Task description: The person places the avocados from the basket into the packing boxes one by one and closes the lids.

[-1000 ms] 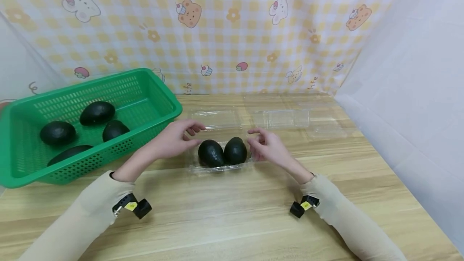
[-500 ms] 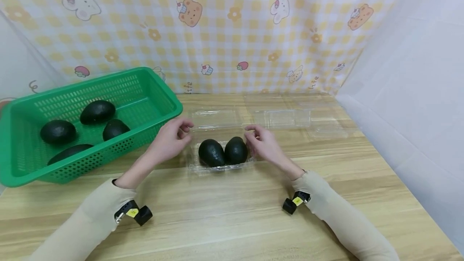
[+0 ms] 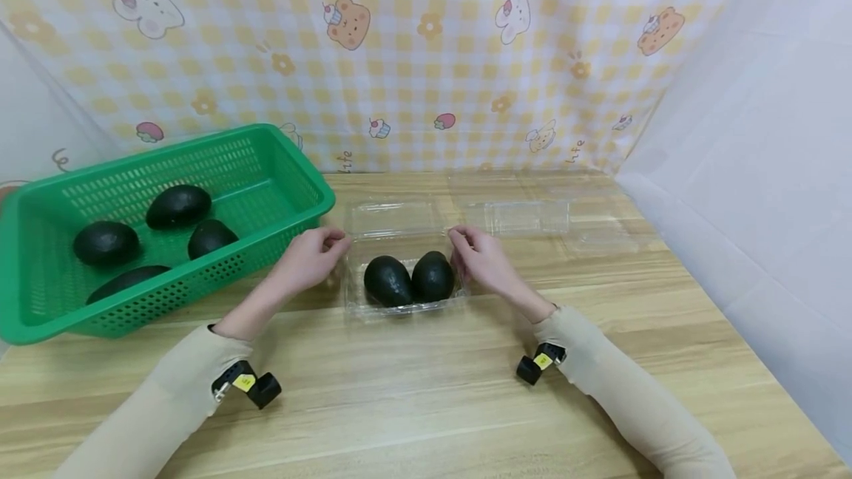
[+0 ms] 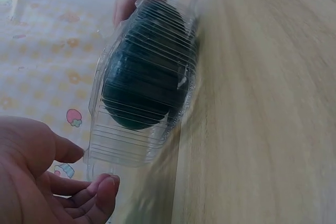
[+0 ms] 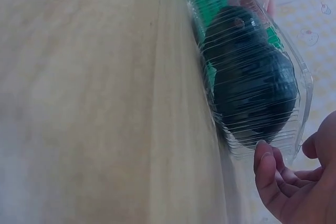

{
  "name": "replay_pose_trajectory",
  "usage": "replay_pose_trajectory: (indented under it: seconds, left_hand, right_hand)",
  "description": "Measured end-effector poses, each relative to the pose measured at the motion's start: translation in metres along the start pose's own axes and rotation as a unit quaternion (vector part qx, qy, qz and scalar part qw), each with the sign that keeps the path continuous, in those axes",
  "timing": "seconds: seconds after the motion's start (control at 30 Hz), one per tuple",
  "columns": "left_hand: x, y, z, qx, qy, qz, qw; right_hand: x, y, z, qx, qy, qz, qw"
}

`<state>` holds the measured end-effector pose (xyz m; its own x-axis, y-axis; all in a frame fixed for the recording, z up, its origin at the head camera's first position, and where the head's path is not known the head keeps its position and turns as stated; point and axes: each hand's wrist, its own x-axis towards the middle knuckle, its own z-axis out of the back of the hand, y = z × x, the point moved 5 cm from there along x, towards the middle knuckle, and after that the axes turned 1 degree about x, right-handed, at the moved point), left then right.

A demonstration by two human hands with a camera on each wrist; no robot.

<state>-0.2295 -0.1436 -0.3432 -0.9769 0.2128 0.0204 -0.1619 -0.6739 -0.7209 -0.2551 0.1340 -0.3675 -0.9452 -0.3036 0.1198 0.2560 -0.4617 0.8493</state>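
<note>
Two dark avocados (image 3: 388,281) lie side by side in the base of a clear plastic clamshell container (image 3: 406,310). Its clear lid (image 3: 394,219) is folded back behind the base, toward the curtain. At the back left corner of the base, my left hand (image 3: 311,256) pinches the plastic between thumb and fingers. My right hand (image 3: 484,263) does the same at the back right corner. Seen from the left wrist, the ribbed end wall (image 4: 123,153) stands beside my fingertips. From the right wrist, my curled fingers (image 5: 266,169) are right at the container's end.
A green plastic basket (image 3: 293,161) with several avocados (image 3: 178,207) stands to the left, close to my left forearm. More clear containers (image 3: 529,218) lie at the back right of the wooden table (image 3: 399,405). A patterned curtain (image 3: 426,58) hangs behind.
My left hand has moved back and left from beside the avocados to the container's back corner, and its fingers have closed. My right hand has shifted slightly back and left to the opposite corner.
</note>
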Motion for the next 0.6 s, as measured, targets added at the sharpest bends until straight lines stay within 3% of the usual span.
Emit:
replay_pose_trajectory:
  seconds: [0.23, 0.6]
  left_hand:
    - [0.0068, 0.0062, -0.0022, -0.038, 0.013, 0.034, 0.9986]
    - [0.0079, 0.0057, -0.0010, -0.081, 0.011, 0.059, 0.9949]
  right_hand:
    - [0.0055, 0.0014, -0.0006, -0.020, -0.007, -0.005, 0.9998]
    - [0.0099, 0.0021, -0.0017, -0.014, -0.009, 0.008, 0.9998]
